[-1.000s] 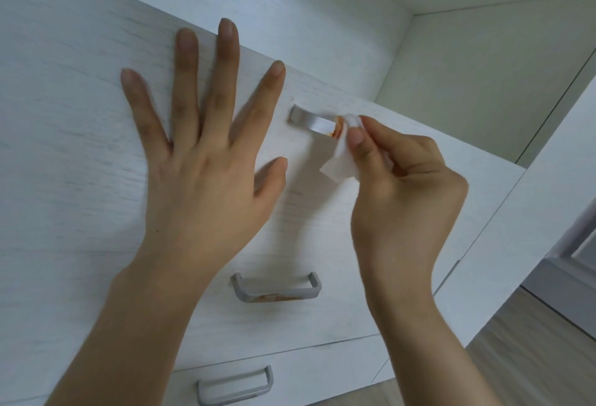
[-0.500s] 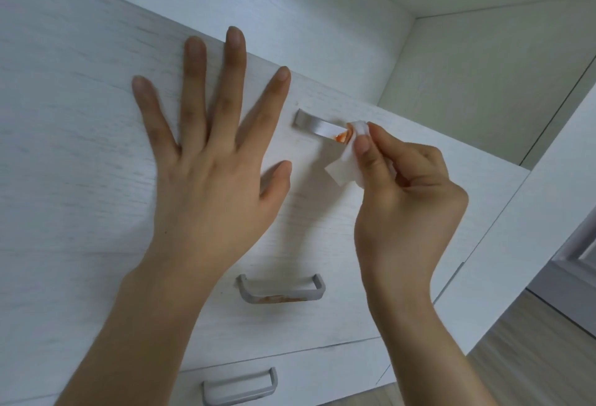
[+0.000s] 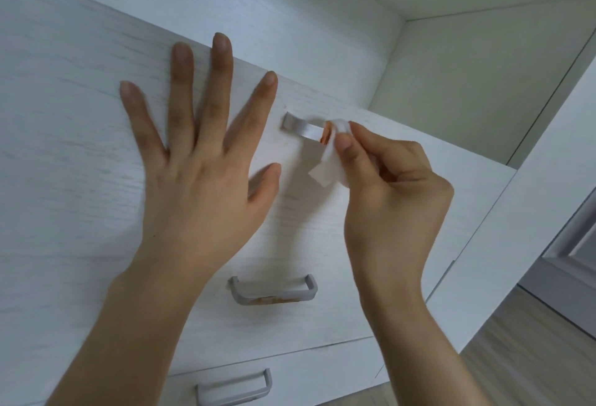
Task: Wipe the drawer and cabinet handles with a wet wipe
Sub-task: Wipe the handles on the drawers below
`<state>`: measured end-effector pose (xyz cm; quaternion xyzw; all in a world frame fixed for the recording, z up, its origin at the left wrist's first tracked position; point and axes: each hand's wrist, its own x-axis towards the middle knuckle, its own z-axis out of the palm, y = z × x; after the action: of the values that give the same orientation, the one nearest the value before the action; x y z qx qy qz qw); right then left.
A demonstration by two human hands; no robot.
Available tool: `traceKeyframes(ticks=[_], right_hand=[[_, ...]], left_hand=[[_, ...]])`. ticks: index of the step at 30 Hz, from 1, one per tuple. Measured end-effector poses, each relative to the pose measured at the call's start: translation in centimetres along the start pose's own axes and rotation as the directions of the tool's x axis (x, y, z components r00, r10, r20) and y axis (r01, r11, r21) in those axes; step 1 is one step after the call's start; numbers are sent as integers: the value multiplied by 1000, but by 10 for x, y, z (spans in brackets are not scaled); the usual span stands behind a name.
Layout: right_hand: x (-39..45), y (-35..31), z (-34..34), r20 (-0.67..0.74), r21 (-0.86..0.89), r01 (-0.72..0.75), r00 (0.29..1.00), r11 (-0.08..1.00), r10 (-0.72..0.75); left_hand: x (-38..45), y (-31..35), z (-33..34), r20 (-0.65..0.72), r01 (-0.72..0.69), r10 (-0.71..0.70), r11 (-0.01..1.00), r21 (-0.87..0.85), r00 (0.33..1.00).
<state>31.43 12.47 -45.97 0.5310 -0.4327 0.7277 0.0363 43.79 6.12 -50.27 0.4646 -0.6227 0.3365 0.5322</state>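
Note:
A silver top handle (image 3: 301,127) sits on the white wood-grain drawer front (image 3: 80,108). My right hand (image 3: 392,189) pinches a folded white wet wipe (image 3: 332,160) against the handle's right end, where an orange smear shows. My left hand (image 3: 200,160) lies flat on the drawer front just left of that handle, fingers spread, holding nothing. Lower down, a second handle (image 3: 274,289) carries orange stains along its bottom edge. A third handle (image 3: 233,388) is on the drawer below.
The cabinet's white side panel (image 3: 532,228) runs down the right. Beyond it are a wooden floor (image 3: 529,357) and a grey door frame (image 3: 574,244). A white wall and recess (image 3: 467,66) rise behind the cabinet top.
The view has drifted slightly. My right hand keeps the wipe at the top handle's right end with small rubbing shifts. My left hand stays flat on the drawer front.

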Motion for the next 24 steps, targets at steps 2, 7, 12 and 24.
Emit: traceKeyframes(ticks=[2,7,12,24], right_hand=[[2,2,-4,-31,33,-42,999,999,43],[-2,-2,6,42,-47,71,997,996,-69],[-4,-1,7,2,-44,79,997,996,-79],[-8,-2,10,-84,70,-33,996,997,39]], left_hand=[[0,0,0,3,3,-3,1000,7,1000],[1,1,1,-2,3,-3,1000,6,1000],[0,1,0,-2,5,-5,1000,3,1000],[1,2,-2,17,9,-9,1000,15,1000]])
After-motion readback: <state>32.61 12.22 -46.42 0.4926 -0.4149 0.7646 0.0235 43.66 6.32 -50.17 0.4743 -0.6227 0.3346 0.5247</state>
